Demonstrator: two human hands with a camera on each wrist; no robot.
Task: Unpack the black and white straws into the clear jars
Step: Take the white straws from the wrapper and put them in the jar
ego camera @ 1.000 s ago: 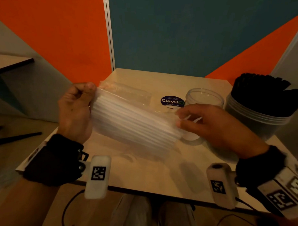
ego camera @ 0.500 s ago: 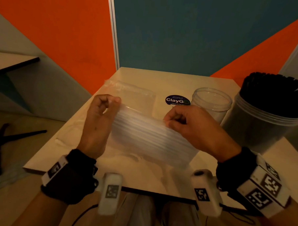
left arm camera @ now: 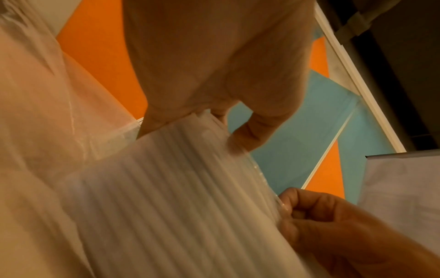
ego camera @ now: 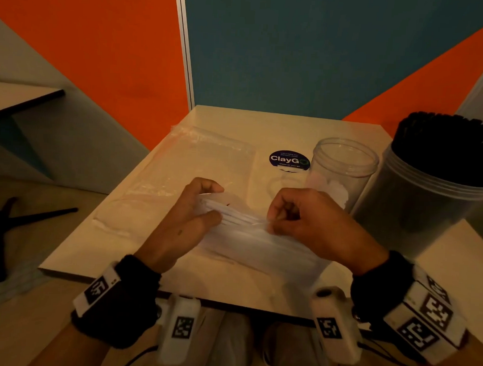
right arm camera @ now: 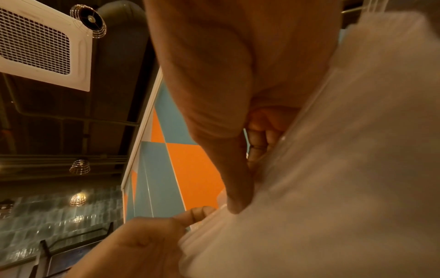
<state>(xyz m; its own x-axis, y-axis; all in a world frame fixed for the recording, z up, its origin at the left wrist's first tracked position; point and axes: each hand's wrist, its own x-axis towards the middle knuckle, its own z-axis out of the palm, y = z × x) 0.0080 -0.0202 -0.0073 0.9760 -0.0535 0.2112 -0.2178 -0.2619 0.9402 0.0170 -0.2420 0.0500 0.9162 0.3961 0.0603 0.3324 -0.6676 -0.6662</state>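
A clear plastic pack of white straws (ego camera: 256,238) is held low over the table's front half. My left hand (ego camera: 203,206) pinches the pack's left top edge between thumb and fingers, and in the left wrist view the left hand (left arm camera: 228,120) is closed over the straw ends (left arm camera: 190,169). My right hand (ego camera: 283,218) pinches the pack's upper edge at the right; the right wrist view shows its thumb (right arm camera: 235,188) pressed on the plastic (right arm camera: 333,188). An empty clear jar (ego camera: 343,170) stands behind my right hand. A larger clear jar (ego camera: 427,207) at the right holds black straws (ego camera: 446,144).
An empty clear plastic bag (ego camera: 196,167) lies flat on the table's left half. A round blue sticker (ego camera: 289,160) sits near the middle back. The table (ego camera: 230,287) abuts orange and teal wall panels. A black chair base (ego camera: 9,222) stands on the floor at the left.
Both hands have brought the straw pack down and nearer to me, and moved closer together along its top edge. The right hand went from a flat hold to a pinch.
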